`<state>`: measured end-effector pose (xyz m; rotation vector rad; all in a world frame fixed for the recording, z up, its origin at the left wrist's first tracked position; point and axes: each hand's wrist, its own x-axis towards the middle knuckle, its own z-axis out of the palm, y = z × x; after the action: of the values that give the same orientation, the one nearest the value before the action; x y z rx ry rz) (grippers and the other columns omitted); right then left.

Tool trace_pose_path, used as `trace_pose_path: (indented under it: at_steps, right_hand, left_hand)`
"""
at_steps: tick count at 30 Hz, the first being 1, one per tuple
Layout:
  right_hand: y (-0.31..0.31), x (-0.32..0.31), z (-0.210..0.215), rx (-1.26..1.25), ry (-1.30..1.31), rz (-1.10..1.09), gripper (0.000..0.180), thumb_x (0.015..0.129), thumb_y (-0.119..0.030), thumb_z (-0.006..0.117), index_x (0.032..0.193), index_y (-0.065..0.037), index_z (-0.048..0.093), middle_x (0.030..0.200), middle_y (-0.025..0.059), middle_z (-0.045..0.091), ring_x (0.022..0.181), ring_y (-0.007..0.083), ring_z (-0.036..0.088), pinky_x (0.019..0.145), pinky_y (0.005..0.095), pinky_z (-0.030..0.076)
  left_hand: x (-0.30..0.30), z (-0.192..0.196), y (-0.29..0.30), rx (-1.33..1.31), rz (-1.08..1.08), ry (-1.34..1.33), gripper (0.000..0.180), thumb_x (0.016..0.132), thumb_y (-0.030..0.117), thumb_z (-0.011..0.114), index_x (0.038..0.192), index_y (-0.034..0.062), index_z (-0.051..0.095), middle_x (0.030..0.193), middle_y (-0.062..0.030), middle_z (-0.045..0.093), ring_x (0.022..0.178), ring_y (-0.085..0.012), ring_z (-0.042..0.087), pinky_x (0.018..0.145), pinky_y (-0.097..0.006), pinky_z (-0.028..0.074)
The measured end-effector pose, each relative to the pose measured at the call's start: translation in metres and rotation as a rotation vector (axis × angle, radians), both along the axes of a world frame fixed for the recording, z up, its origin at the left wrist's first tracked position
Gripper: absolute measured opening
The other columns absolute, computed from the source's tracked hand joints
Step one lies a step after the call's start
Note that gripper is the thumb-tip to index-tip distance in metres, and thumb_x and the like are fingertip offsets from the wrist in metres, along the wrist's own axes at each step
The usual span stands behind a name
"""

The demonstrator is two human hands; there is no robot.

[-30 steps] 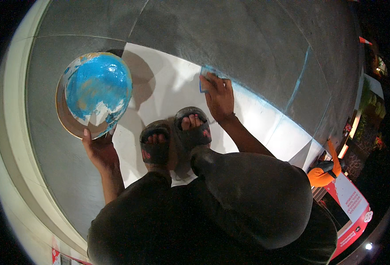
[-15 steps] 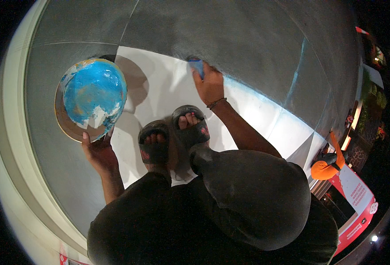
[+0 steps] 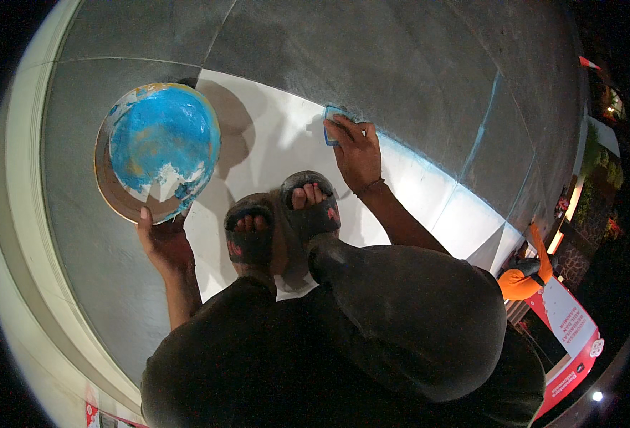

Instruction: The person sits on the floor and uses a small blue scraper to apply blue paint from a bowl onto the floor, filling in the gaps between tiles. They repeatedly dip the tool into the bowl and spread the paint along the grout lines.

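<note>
My left hand [image 3: 166, 246] grips the lower rim of a round shallow bowl [image 3: 131, 207], its thumb over the edge. Thick blue paste [image 3: 161, 132] with white and ochre patches coats much of the inside. In my right hand [image 3: 357, 153] is a small flat blue scraper [image 3: 331, 128], pinched between thumb and fingers at the seam between the white floor tiles [image 3: 286, 132] and the dark grey ones [image 3: 372, 50]. Blue smears [image 3: 411, 153] run along that seam to the right of the hand. The fingers partly cover the scraper.
My feet in black slide sandals [image 3: 311, 207] stand on the white tiles between my hands. A pale ledge [image 3: 26, 192] curves along the left. Toward the right, a person in orange [image 3: 521, 285] is near a red and white banner [image 3: 568, 321]. Another blue-smeared joint [image 3: 480, 132] crosses the grey tiles.
My right hand has shifted slightly right and nearer, and the scraper is turned so more of its face shows. The bowl has moved a little up and right in view.
</note>
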<state>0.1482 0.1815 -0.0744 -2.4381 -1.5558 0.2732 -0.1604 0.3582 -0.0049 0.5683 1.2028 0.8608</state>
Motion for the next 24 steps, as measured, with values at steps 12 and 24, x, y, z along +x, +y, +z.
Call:
trace_pose_path:
  at_steps: [12,24]
  right_hand:
    - [0.017,-0.01,-0.006,0.119,-0.082,-0.142,0.031,0.091,-0.017,0.064,0.121,-0.009,0.063,0.105,0.019,0.067,0.082,0.0296,0.063,0.075,0.0395,0.053]
    - [0.102,-0.033,0.1,0.217,0.652,-0.13,0.031,0.082,-0.022,0.075,0.105,-0.003,0.069,0.079,0.0129,0.069,0.065,0.0128,0.062,0.061,0.0294,0.049]
  left_hand:
    - [-0.008,-0.012,0.002,0.061,-0.179,0.027,0.074,0.086,0.044,0.062,0.14,0.001,0.034,0.136,-0.0189,0.047,0.12,-0.0326,0.053,0.097,-0.049,0.047]
    - [0.016,0.013,-0.009,0.087,-0.267,-0.019,0.074,0.078,0.02,0.077,0.139,0.0005,0.041,0.117,-0.0125,0.062,0.106,-0.021,0.061,0.095,-0.038,0.048]
